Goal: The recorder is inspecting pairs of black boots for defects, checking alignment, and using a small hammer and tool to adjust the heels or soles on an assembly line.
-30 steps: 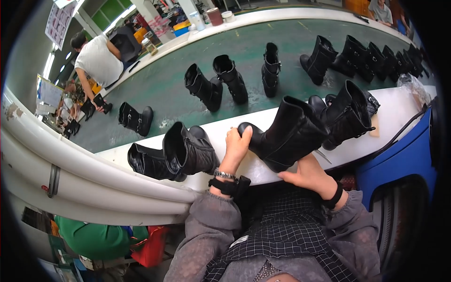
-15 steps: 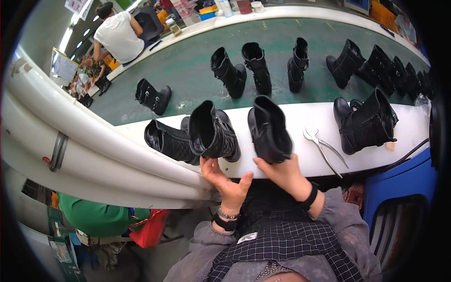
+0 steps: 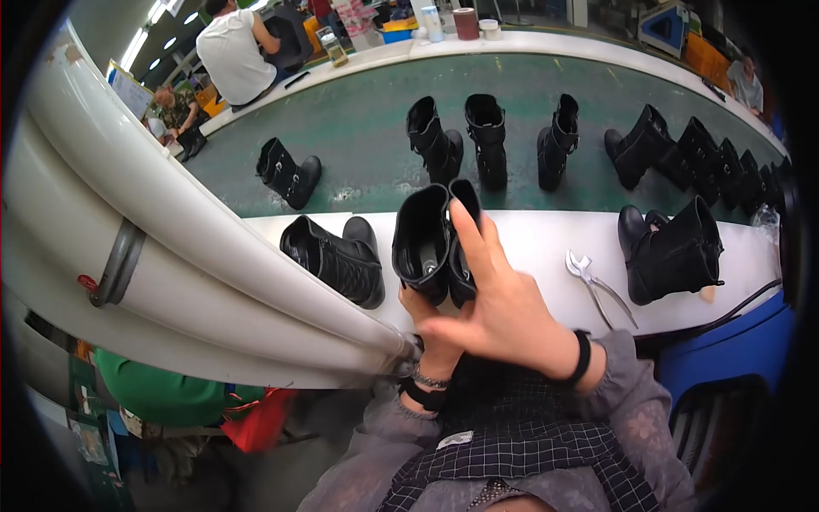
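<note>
Two black boots stand side by side at the front of the white worktop, the left boot (image 3: 420,226) with its wide shaft opening toward me and the right boot (image 3: 461,198) pressed against it. My left hand (image 3: 439,350) grips the left boot low on its near side; its thumb and some fingers are hidden behind my right hand. Fingers stretched upward and thumb spread left, my right hand (image 3: 520,320) lies open against the right boot's side, covering much of it. Another black boot (image 3: 337,260) leans on its side just to the left.
Metal pincers (image 3: 600,286) lie right of my hands. More black boots (image 3: 674,247) rest at the worktop's right end. Across the green surface (image 3: 367,183) stand several boots. A thick white machine arm (image 3: 196,230) borders my left side. A person in white (image 3: 235,55) sits beyond.
The right boot has moved left against the left boot, which has shifted away from the leaning boot. My right hand has moved left and up, its fingers now stretched out. The view has tilted slightly.
</note>
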Demonstrator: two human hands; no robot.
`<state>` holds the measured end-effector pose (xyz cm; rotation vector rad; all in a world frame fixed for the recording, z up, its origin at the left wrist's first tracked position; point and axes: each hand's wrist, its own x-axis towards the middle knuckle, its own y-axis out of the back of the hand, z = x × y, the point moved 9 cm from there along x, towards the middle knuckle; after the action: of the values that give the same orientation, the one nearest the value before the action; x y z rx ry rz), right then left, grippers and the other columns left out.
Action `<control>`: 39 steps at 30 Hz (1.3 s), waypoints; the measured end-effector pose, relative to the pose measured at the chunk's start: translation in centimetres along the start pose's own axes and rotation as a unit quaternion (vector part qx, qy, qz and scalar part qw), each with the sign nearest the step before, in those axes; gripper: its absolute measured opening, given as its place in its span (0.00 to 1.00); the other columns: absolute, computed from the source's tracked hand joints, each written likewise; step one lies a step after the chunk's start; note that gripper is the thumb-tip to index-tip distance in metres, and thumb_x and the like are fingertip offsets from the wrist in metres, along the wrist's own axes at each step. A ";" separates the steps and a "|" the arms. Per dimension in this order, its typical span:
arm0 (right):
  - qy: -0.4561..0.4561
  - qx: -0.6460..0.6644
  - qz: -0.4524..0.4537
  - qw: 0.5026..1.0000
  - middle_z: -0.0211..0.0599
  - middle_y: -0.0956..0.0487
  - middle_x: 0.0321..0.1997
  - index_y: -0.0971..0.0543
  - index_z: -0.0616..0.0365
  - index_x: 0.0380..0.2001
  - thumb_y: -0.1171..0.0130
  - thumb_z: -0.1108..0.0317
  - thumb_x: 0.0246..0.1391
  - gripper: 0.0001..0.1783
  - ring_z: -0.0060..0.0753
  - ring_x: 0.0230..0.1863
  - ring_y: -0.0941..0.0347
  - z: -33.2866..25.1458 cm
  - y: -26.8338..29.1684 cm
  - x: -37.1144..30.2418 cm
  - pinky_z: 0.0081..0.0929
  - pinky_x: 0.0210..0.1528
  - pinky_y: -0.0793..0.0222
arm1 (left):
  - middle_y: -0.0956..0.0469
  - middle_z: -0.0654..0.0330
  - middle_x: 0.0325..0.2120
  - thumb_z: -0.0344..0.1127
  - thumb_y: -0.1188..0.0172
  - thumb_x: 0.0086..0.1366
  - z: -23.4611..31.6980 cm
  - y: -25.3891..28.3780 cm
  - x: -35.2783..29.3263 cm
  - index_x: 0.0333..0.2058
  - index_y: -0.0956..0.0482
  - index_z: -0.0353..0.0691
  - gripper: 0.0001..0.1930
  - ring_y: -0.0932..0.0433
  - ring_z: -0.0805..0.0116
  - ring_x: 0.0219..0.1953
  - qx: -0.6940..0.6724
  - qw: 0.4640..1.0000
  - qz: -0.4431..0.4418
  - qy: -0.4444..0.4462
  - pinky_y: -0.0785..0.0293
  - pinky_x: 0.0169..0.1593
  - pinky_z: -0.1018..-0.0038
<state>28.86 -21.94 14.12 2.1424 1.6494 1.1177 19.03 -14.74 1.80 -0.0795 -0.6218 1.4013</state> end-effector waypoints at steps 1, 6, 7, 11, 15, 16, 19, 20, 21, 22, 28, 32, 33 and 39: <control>0.040 -0.065 0.033 0.997 0.70 0.36 0.61 0.53 0.51 0.71 0.28 0.52 0.36 0.62 0.66 0.46 0.26 -0.6 0.0 1.7 0.43 0.42 0.23 | 0.36 0.51 0.58 0.45 0.35 0.60 1.5 -0.5 -0.1 0.62 0.43 0.37 0.38 0.35 0.57 0.59 0.134 0.986 -0.041 -0.085 0.40 0.61 0.63; 0.023 0.099 -0.066 0.993 0.69 0.40 0.64 0.56 0.44 0.72 0.27 0.44 0.34 0.66 0.62 0.52 0.30 4.2 -0.7 7.3 0.42 0.52 0.32 | 0.31 0.52 0.46 0.41 0.28 0.51 2.0 1.4 1.3 0.55 0.34 0.35 0.36 0.35 0.50 0.51 0.310 0.943 -0.028 -0.115 0.40 0.55 0.60; 0.019 0.152 -0.088 0.984 0.65 0.44 0.68 0.59 0.43 0.72 0.28 0.41 0.34 0.68 0.58 0.60 0.35 5.5 -0.6 7.3 0.39 0.59 0.38 | 0.30 0.53 0.48 0.40 0.27 0.50 1.9 1.6 1.6 0.57 0.34 0.36 0.37 0.33 0.52 0.53 0.287 0.951 -0.028 -0.115 0.40 0.57 0.60; -0.019 0.375 -0.116 0.919 0.51 0.62 0.76 0.67 0.53 0.72 0.40 0.27 0.41 0.71 0.45 0.77 0.65 9.7 -2.2 3.4 0.39 0.74 0.67 | 0.29 0.54 0.53 0.36 0.27 0.51 -0.4 0.7 1.3 0.55 0.30 0.36 0.33 0.30 0.58 0.55 0.148 0.981 -0.124 -0.031 0.40 0.61 0.62; -0.227 0.315 -0.050 0.920 0.47 0.44 0.72 0.56 0.56 0.72 0.54 0.39 0.62 0.47 0.41 0.70 0.45 15.3 -5.4 -2.1 0.31 0.68 0.50 | 0.27 0.57 0.48 0.31 0.35 0.61 -1.6 1.3 0.4 0.54 0.30 0.33 0.24 0.28 0.69 0.47 0.128 0.986 -0.105 -0.002 0.34 0.54 0.70; -0.193 0.328 -0.057 0.923 0.47 0.44 0.72 0.56 0.56 0.72 0.54 0.39 0.62 0.47 0.41 0.70 0.45 14.5 -6.0 -2.5 0.31 0.68 0.50 | 0.27 0.58 0.47 0.30 0.35 0.61 -2.4 1.5 0.4 0.54 0.30 0.33 0.24 0.28 0.70 0.46 0.130 0.987 -0.087 0.037 0.33 0.53 0.71; -0.265 0.422 -0.013 0.867 0.40 0.32 0.63 0.45 0.59 0.69 0.58 0.40 0.64 0.41 0.34 0.55 0.31 14.6 -6.1 -3.2 0.28 0.56 0.34 | 0.30 0.58 0.54 0.29 0.43 0.65 -1.9 0.8 0.6 0.61 0.37 0.34 0.26 0.30 0.69 0.53 0.140 0.983 -0.097 0.070 0.34 0.57 0.70; -0.283 0.466 -0.015 0.838 0.38 0.29 0.59 0.41 0.59 0.66 0.59 0.40 0.64 0.39 0.31 0.50 0.31 14.4 -5.8 -3.0 0.26 0.49 0.31 | 0.29 0.59 0.54 0.31 0.43 0.65 -1.3 0.5 0.8 0.62 0.37 0.35 0.27 0.30 0.69 0.54 0.093 0.988 -0.093 0.081 0.34 0.57 0.70; -0.268 0.514 -0.016 0.814 0.35 0.27 0.55 0.36 0.59 0.64 0.59 0.40 0.64 0.37 0.28 0.45 0.30 13.7 -5.0 -2.4 0.24 0.43 0.29 | 0.29 0.59 0.54 0.32 0.44 0.65 -0.5 0.0 1.2 0.62 0.38 0.36 0.27 0.30 0.68 0.54 0.050 0.991 -0.092 0.083 0.33 0.57 0.70; -0.276 0.509 0.004 0.815 0.35 0.26 0.56 0.31 0.59 0.60 0.60 0.39 0.65 0.36 0.30 0.46 0.30 13.6 -4.0 -2.3 0.25 0.37 0.28 | 0.29 0.59 0.54 0.36 0.46 0.66 0.1 -0.1 1.2 0.64 0.40 0.39 0.28 0.30 0.67 0.55 0.038 0.986 -0.102 0.125 0.32 0.56 0.69; -0.277 0.518 -0.009 0.809 0.39 0.28 0.61 0.32 0.63 0.60 0.60 0.39 0.65 0.37 0.31 0.42 0.29 12.5 -0.9 -2.3 0.27 0.40 0.29 | 0.28 0.58 0.54 0.41 0.57 0.71 4.1 -0.4 0.6 0.63 0.37 0.33 0.26 0.27 0.68 0.49 0.035 0.989 -0.065 0.132 0.28 0.46 0.67; -0.273 0.495 0.028 0.824 0.42 0.28 0.62 0.33 0.65 0.60 0.61 0.43 0.67 0.35 0.33 0.42 0.27 13.4 -0.6 -1.8 0.30 0.43 0.29 | 0.27 0.59 0.52 0.40 0.59 0.72 3.8 -0.4 2.0 0.61 0.34 0.30 0.25 0.26 0.69 0.48 0.036 0.994 -0.041 0.095 0.29 0.44 0.69; -0.274 0.490 0.037 0.827 0.43 0.28 0.62 0.33 0.65 0.60 0.62 0.45 0.68 0.34 0.34 0.43 0.26 13.6 -0.6 -1.7 0.32 0.44 0.29 | 0.28 0.60 0.52 0.38 0.60 0.72 3.4 -0.3 2.2 0.61 0.34 0.29 0.24 0.27 0.70 0.48 0.039 0.993 -0.037 0.106 0.29 0.44 0.69; -0.283 0.483 0.039 0.828 0.41 0.28 0.62 0.31 0.63 0.57 0.61 0.48 0.68 0.30 0.31 0.44 0.30 14.2 -0.6 -1.6 0.30 0.42 0.30 | 0.37 0.59 0.51 0.34 0.56 0.71 2.2 -0.2 1.9 0.61 0.34 0.29 0.23 0.30 0.75 0.41 0.094 0.989 -0.045 0.101 0.28 0.42 0.78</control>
<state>37.82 -19.37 3.28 2.6681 2.0028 -0.5374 18.32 -13.71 4.42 -0.0419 -0.3205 1.3382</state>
